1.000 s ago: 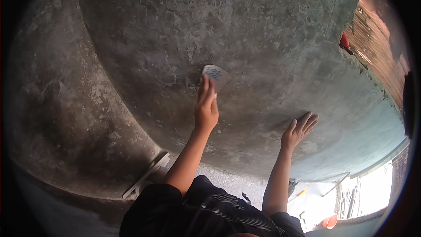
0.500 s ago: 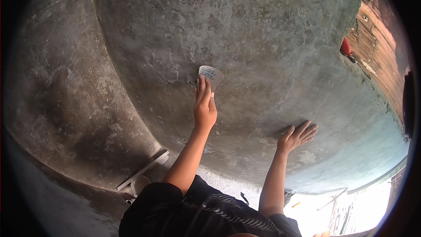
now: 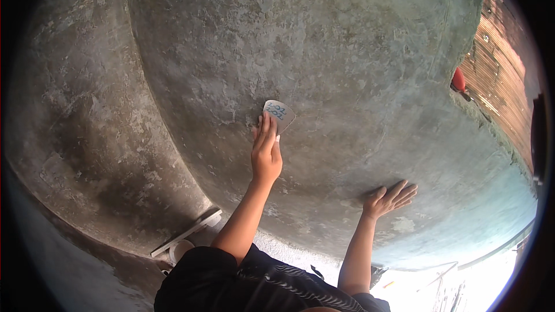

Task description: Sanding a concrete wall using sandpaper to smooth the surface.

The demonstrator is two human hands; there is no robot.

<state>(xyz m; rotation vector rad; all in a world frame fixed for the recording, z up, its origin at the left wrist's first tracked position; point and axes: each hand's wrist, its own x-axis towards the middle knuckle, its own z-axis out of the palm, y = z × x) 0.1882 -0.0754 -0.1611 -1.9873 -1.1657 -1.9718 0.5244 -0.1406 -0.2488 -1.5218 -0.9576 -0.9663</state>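
A small pale grey piece of sandpaper [image 3: 282,117], with blue handwriting on its back, lies flat against the rough grey plastered wall [image 3: 347,81]. My left hand [image 3: 266,153] presses it there, fingers laid over its lower left part and thumb at its lower edge. The face toward the wall is hidden. Lower and to the right, my right hand [image 3: 388,201] rests on the bare plaster with its fingers spread, holding nothing.
An inside corner bends down the left, where a second plastered wall [image 3: 87,138] meets this one. A narrow board [image 3: 188,232] and a round pale container [image 3: 180,250] are at lower left. At right, a red object [image 3: 458,80] sits by the wall's rough edge, near corrugated sheeting [image 3: 500,63].
The whole view has shifted, so wall and hands appear lower. My left hand stays on the sandpaper at nearly the same wall spot; my right hand remains spread on the plaster.
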